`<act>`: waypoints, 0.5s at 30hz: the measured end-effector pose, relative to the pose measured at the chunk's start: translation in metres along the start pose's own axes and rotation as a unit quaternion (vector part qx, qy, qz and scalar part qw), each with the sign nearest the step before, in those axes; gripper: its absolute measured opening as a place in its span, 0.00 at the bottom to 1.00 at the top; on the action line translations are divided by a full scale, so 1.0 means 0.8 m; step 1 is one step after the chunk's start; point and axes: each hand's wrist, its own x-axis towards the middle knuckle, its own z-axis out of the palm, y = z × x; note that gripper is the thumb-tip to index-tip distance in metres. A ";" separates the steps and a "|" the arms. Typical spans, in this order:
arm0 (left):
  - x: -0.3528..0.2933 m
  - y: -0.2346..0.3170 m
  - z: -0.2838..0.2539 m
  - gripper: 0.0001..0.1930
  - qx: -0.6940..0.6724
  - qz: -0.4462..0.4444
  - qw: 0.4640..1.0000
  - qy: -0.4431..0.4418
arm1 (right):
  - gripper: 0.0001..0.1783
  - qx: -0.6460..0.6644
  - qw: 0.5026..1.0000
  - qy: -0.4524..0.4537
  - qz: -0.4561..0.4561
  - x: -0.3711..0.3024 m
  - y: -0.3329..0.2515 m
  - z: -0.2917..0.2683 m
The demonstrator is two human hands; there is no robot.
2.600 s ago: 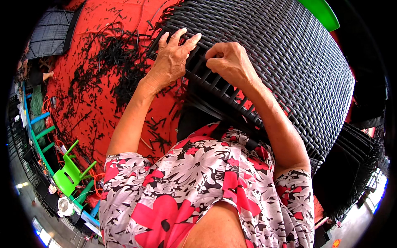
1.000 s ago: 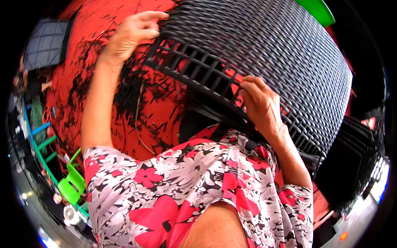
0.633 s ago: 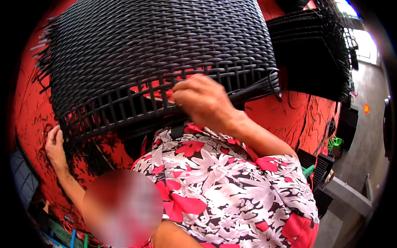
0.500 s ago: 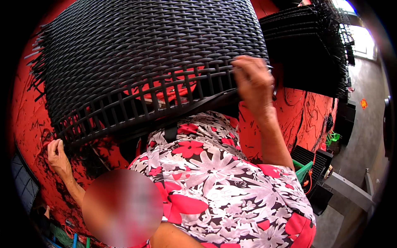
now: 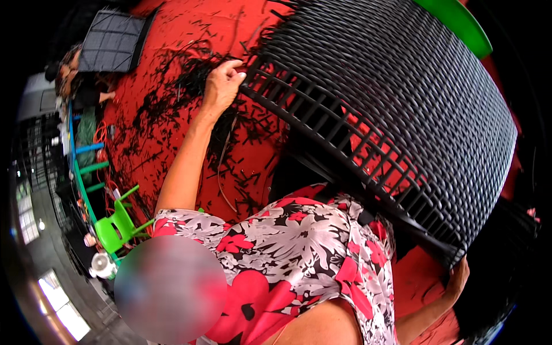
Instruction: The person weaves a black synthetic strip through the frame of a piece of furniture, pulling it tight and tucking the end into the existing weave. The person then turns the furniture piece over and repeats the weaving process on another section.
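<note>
- one black woven panel (image 5: 402,92) takes the middle and upper right, its near edge slanting down rightward across the front of the floral shirt (image 5: 305,230).
- left hand (image 5: 224,83) up at that edge's left corner, thumb and forefinger curled close; whether they pinch or merely touch, can't tell.
- right hand (image 5: 459,279) down at the other corner, fingers mostly hidden, so its grip can't be told either.
- and look between them: a row of bare bars (image 5: 322,115), the weave open there, red floor (image 5: 420,273) showing through.
- good handling here, i'd judge, means even tension at both corners, so the bars sit straight and evenly spaced.
- go lightly on the left side; loose ends (image 5: 283,16) poke out farther up and could snag.
- black scraps (image 5: 195,75) litter the floor beside the left hand; best keep them out of those gaps!
</note>
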 end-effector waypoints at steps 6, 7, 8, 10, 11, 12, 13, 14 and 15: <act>-0.021 0.042 0.031 0.16 0.104 0.151 0.981 0.066 | 0.16 0.131 0.973 0.181 -0.053 -0.010 -0.059 0.025; -0.021 0.038 0.048 0.17 0.133 0.204 0.963 0.115 | 0.16 0.080 0.976 0.185 -0.084 -0.006 -0.083 0.042; -0.019 0.031 0.065 0.16 0.104 0.233 0.954 0.159 | 0.17 0.016 0.977 0.178 -0.119 -0.009 -0.106 0.056; -0.015 0.026 0.085 0.13 0.064 0.141 0.977 0.144 | 0.19 -0.125 0.961 0.158 -0.190 -0.021 -0.151 0.075; -0.012 0.014 0.091 0.11 0.042 0.154 0.978 0.132 | 0.19 -0.189 0.946 0.145 -0.220 -0.028 -0.170 0.082; -0.017 0.032 0.085 0.09 0.035 0.107 0.988 0.102 | 0.20 -0.245 0.930 0.135 -0.239 -0.033 -0.187 0.089; -0.017 0.038 0.080 0.08 0.039 0.091 0.992 0.081 | 0.21 -0.296 0.913 0.121 -0.253 -0.036 -0.199 0.093; -0.013 0.043 0.074 0.08 0.046 0.075 0.994 0.057 | 0.22 -0.336 0.899 0.106 -0.261 -0.035 -0.210 0.096; -0.006 0.042 0.068 0.07 0.042 0.066 0.997 0.028 | 0.22 -0.358 0.889 0.093 -0.270 -0.035 -0.221 0.103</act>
